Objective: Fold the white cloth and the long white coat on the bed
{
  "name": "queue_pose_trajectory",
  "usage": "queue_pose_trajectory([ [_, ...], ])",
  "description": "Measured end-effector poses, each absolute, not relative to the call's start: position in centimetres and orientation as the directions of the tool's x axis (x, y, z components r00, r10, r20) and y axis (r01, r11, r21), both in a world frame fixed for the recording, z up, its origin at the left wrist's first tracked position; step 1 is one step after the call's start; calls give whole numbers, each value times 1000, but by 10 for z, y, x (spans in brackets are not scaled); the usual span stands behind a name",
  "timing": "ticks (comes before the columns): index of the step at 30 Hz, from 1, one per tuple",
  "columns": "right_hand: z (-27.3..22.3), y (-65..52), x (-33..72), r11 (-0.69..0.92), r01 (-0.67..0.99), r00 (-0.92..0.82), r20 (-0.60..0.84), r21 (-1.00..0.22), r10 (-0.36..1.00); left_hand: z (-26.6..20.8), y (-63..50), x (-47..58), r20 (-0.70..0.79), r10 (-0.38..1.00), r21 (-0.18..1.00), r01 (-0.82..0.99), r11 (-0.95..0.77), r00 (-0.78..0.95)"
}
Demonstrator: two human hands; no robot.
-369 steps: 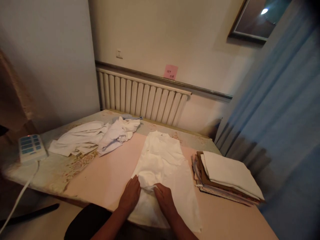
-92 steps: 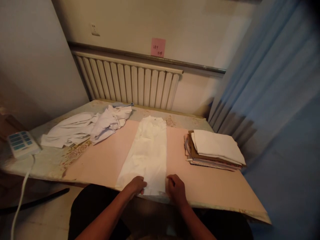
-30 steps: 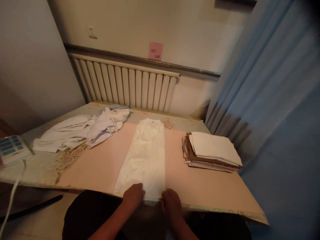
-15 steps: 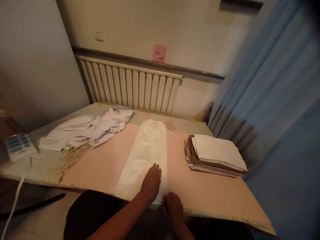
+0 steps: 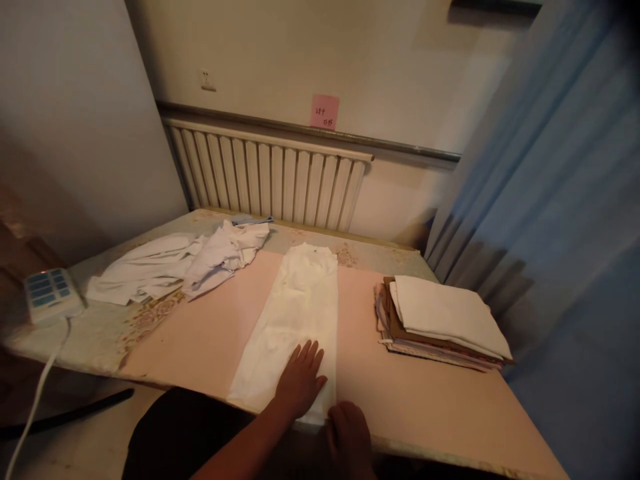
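Observation:
A cream-white garment point(image 5: 295, 313), folded into a long strip with a neckline-like end at the back, lies on the pink cloth and runs down to the table's front edge. My left hand point(image 5: 301, 380) presses flat on its lower part, fingers stretched and slightly spread, thumb out to the right. At the strip's lower right corner my right hand point(image 5: 349, 430) is closed, its curled fingers at the garment's edge. The fingertips there are dark and partly hidden, but they appear to grip that corner.
Crumpled white clothes point(image 5: 185, 260) lie at the back left. On the right is a stack of folded fabrics point(image 5: 445, 320). A corded power strip point(image 5: 53, 293) sits at the left end of the table. Behind stands a radiator point(image 5: 270, 170), with a blue curtain point(image 5: 540, 200) along the right.
The view has shifted slightly. My left hand has slid a little toward the near edge and its fingers and thumb have spread. My right hand stays at the garment's corner.

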State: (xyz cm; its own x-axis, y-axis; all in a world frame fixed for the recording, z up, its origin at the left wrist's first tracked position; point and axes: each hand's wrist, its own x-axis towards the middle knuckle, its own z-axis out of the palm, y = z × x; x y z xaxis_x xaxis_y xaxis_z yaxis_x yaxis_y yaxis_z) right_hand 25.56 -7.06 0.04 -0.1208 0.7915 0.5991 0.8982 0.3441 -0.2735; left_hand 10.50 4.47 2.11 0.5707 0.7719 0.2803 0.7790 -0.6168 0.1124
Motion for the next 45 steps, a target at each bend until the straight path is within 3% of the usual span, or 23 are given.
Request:
queue_pose_trajectory([
  [45,-29,-67,265,422,869,-148,680,-257,719,26,38,102,275,787,130,790,-599,552],
])
